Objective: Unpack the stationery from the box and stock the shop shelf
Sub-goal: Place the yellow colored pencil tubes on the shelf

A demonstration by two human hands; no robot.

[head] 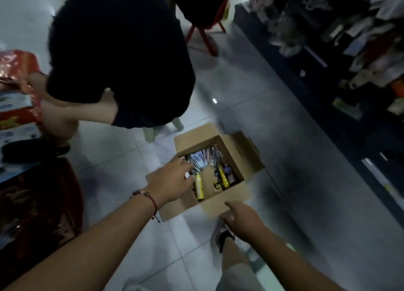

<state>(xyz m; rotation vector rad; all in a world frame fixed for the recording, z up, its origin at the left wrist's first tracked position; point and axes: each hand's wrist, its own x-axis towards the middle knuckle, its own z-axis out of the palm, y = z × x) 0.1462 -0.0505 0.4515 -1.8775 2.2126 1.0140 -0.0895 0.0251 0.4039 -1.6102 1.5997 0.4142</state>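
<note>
My left hand (172,179), fingers spread wide, reaches over the near-left edge of the open cardboard box (227,201) on the tiled floor (135,159). Just beyond its fingertips lies a bundle of wrapped pens (203,160); a yellow bottle (199,189) lies just right of its fingers. My right hand (239,216), loosely open and holding nothing, hovers at the box's near flap. The shop shelf (328,57) stands well beyond my right hand.

You're in a shop: a dark shelf (328,76) crowded with packaged goods (blurred) lines the tiled floor (240,98) aisle.
</note>
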